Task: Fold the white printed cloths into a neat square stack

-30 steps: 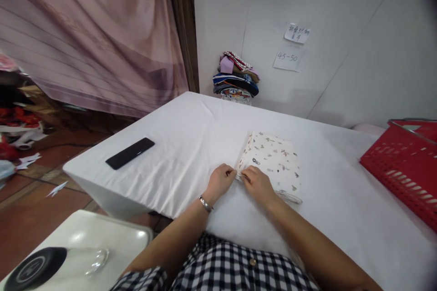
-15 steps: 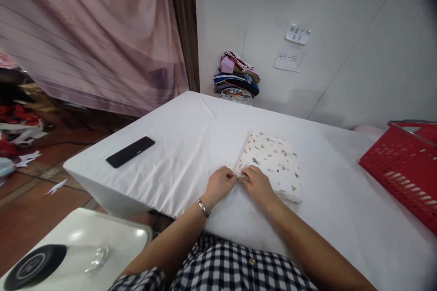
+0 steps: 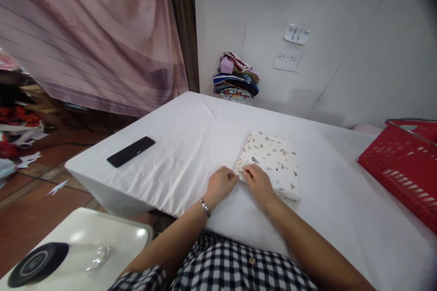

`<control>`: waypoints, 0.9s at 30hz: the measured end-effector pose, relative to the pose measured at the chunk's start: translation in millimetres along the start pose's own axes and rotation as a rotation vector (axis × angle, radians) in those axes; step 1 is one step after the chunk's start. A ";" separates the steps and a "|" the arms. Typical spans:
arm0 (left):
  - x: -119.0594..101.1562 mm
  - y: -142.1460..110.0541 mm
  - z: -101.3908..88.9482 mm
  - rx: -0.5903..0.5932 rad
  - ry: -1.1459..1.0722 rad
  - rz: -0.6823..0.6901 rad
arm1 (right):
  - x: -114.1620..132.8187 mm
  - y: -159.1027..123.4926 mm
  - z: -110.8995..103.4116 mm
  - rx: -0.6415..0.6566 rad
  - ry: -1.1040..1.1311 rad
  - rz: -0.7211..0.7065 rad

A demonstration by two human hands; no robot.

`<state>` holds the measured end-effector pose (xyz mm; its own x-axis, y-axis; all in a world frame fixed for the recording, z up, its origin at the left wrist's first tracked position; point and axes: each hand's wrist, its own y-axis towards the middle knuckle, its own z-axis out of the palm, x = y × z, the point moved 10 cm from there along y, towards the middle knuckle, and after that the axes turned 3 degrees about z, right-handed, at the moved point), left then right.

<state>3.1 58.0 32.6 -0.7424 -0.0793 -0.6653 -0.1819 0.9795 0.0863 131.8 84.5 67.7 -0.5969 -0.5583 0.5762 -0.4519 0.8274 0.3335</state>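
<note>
A folded white cloth (image 3: 278, 159) printed with small leaves and figures lies on the white-covered table in front of me. My right hand (image 3: 259, 184) rests over its near left corner, thumb and fingers pinching the edge there. Just left of that corner is my left hand (image 3: 221, 186), its fingertips closed together at the cloth's edge. A thin pale strip of fabric shows between the two hands. The fingers partly hide the pinched corner. A silver bracelet (image 3: 205, 208) circles my left wrist.
A black phone-like slab (image 3: 131, 151) lies on the table (image 3: 184, 127) at left. To the right stands a red plastic basket (image 3: 403, 163). Folded clothes (image 3: 236, 77) are stacked beyond the far edge. A white stool (image 3: 126, 236) holds a dark-lidded clear container (image 3: 39, 263).
My right fingers have shifted slightly up and right along the cloth's corner, widening the gap between my hands. My left hand has barely moved.
</note>
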 end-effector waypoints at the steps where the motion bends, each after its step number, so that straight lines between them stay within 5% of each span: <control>1: -0.2 -0.3 0.6 -0.001 0.016 0.002 | 1.2 -0.4 -0.1 -0.003 -0.006 -0.011; 6: 0.0 -0.6 0.7 0.004 -0.006 -0.016 | 6.1 -1.1 1.5 -0.019 -0.046 -0.064; 12: 12.3 3.9 3.0 0.028 -0.278 -0.126 | 12.6 -0.7 7.5 -0.009 -0.099 -0.107; 27: 16.1 6.3 17.0 0.091 -0.704 -0.159 | 12.4 -1.3 13.9 0.050 -0.117 -0.098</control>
<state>1.0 66.1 9.9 -0.1150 -0.1136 -0.9868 -0.1763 0.9800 -0.0923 115.8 75.6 64.0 -0.6204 -0.6419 0.4506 -0.5423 0.7661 0.3448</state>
